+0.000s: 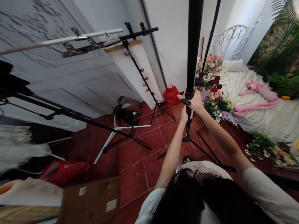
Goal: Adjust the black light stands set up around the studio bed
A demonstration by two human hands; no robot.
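A tall black light stand (195, 40) rises in front of me, its tripod legs spread on the floor below. My right hand (195, 101) is closed around its collar, beside a black locking knob (186, 101). Just below, my left hand (186, 114) wraps round the thinner lower tube. Both hands are on the same stand, and parts of the fingers are hidden behind the pole. The top of the stand lies outside the view.
On the right, artificial flowers (213, 90) stand beside a bed with a white cover (247, 124) and a pink plush toy (263, 93). Left are a backdrop stand with clips (142, 77), a red bag (172, 95), more tripod legs (109, 141) and a cardboard box (91, 199).
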